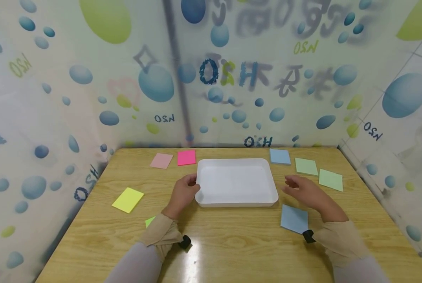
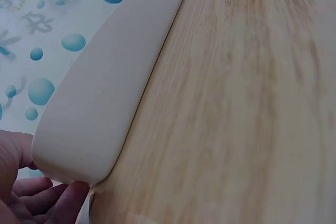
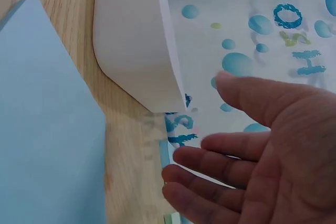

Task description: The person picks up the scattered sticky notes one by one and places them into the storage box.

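A shallow white tray (image 1: 236,182) sits on the wooden table, its long outer wall (image 2: 105,77) filling much of the left wrist view. My left hand (image 1: 185,193) grips the tray's left end, thumb (image 2: 16,148) over the rim and fingertips against the outside near the bottom corner. To the right of the tray, apart from it, hovers my right hand (image 1: 304,192), its fingers (image 3: 210,169) relaxed and slightly bent with nothing in them. A blue sticky-note pad (image 1: 294,218) lies just in front of that hand and looms large in the right wrist view.
Behind the tray lie a pale pink pad (image 1: 161,160), a bright pink pad (image 1: 186,157) and another blue pad (image 1: 279,156). Two green pads (image 1: 306,166) are at the back right. A yellow pad (image 1: 127,200) lies left; a lime pad (image 1: 149,221) is partly under the left forearm.
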Demonstrator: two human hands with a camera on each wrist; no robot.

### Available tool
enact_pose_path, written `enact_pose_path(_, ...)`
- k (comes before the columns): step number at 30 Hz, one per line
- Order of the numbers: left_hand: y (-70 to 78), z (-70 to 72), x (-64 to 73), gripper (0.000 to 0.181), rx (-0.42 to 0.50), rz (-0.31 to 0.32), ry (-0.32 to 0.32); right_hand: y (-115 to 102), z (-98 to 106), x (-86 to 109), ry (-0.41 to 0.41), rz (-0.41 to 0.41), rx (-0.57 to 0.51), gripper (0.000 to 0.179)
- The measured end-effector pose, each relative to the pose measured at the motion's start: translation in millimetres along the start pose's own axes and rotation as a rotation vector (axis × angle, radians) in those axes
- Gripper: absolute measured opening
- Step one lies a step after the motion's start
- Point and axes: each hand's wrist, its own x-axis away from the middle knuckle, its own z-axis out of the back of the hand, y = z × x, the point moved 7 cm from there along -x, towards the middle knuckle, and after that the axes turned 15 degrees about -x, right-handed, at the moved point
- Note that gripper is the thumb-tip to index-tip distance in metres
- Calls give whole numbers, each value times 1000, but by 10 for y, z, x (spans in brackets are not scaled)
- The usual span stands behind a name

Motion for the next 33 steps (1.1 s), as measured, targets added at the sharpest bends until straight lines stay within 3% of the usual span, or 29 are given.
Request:
enact_pose_path(9,-2,7,18,41,5,-5,8,1,-90,61,-157,-13,154,72)
enact_pose_path(17,11,6,17,42,9,-12,3,30,-169,101,-234,-18,150,58)
enact_pose_path(24,-6,-1,8,42,12,-8,-2,29,-214,137,-265,-87,162,58)
enact_pose_path(33,2,0,12,42,4,-13,-3,11,-267,156,-270,-71,208,53)
